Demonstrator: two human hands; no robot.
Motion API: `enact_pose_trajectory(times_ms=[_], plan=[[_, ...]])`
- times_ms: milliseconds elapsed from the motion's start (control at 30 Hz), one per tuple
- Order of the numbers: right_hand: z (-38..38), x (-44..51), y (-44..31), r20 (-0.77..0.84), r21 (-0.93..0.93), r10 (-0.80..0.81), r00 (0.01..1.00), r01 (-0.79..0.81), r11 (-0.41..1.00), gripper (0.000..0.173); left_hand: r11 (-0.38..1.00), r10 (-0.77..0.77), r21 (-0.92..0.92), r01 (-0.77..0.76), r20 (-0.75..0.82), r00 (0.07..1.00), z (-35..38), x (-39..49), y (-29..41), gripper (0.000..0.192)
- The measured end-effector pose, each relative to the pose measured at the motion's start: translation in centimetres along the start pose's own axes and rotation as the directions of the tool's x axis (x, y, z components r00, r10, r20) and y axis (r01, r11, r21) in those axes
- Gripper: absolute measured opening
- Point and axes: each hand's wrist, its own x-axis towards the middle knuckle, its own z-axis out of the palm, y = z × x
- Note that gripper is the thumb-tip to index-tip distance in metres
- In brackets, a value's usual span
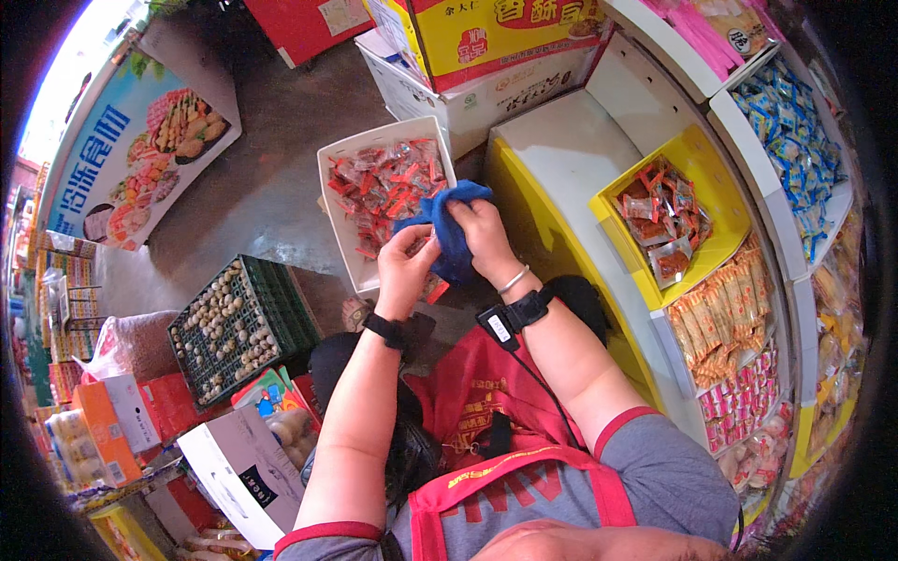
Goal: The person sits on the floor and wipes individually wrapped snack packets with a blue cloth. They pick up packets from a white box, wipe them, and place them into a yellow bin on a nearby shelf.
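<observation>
My right hand (485,235) grips a crumpled blue cloth (452,256) over the near right corner of a white plastic bin (342,235). Beside it, my left hand (405,270) has its thumb and forefinger close together at the cloth's left edge. A small bit of something shows at those fingertips; whether it is cloth or wrapper is unclear. Inside the bin lie many small snack packets (382,186) in clear and red wrapping. One more red packet (436,288) shows just below the cloth, partly hidden by my left hand.
To the right, a shelf bears a yellow bin (642,270) of brown snack packets and a bin of blue-wrapped snacks (786,147). Cartons (491,98) are stacked ahead. At left stand dark trays of speckled eggs (228,329), a white box (242,477) and a printed chest (140,154).
</observation>
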Motion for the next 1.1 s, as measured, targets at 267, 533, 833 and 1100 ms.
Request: enact_pose_trajectory(times_ms=[267,533,833,1100], plan=[[0.2,-0.2,-0.9,0.114,-0.178,0.009,0.993,0.011,0.984,0.016,0.998,0.019,0.056,-0.021,0.022,1.0,-0.8,1.4,-2.1,0.019],[0.0,-0.1,-0.5,0.004,0.192,0.197,0.98,-0.194,0.962,0.022,0.992,-0.074,-0.096,0.087,0.132,0.988,-0.8,1.1,-0.9,0.019],[0.3,-0.7,0.5,0.18,0.0,-0.006,0.984,0.006,1.0,0.027,0.984,0.158,0.113,-0.141,-0.157,0.975,0.1,1.2,-1.3,0.021],[0.3,0.0,1.1,0.086,-0.082,-0.057,0.995,0.064,0.995,0.019,0.998,-0.026,-0.061,0.018,-0.142,0.99,-1.0,1.9,-1.6,0.028]])
